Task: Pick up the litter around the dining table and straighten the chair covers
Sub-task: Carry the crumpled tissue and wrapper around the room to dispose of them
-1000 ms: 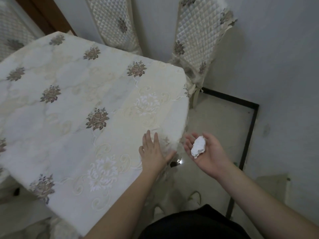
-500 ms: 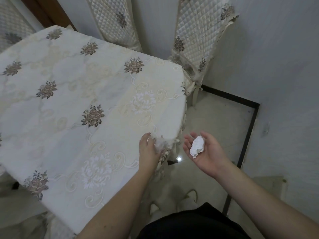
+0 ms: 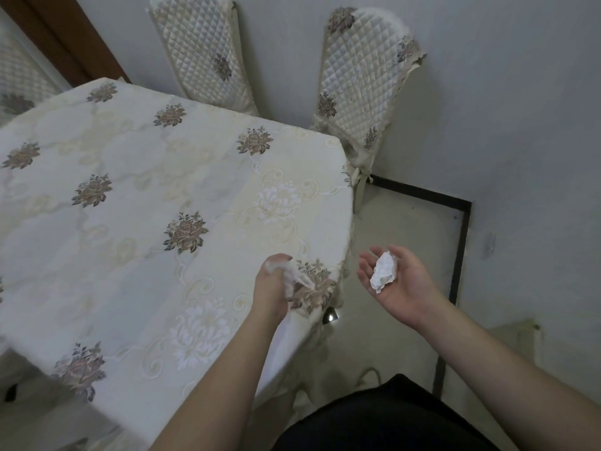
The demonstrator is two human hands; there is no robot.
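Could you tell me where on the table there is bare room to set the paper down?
Most of the tablecloth is bare, from the left hand back to the two chairs. The near right corner is crowded: the left hand grips a thin wrapper there. Off the edge, the right hand cups the crumpled paper over bare floor.

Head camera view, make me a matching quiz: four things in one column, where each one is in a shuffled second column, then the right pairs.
Things:
1. crumpled paper ball
2. left hand
3. tablecloth
4. quilted chair cover

Places:
A. draped over the table
B. on the chair back by the wall
C. lying in the open right hand
D. at the table's corner, gripping a thin clear scrap

Pairs: 1-C, 2-D, 3-A, 4-B
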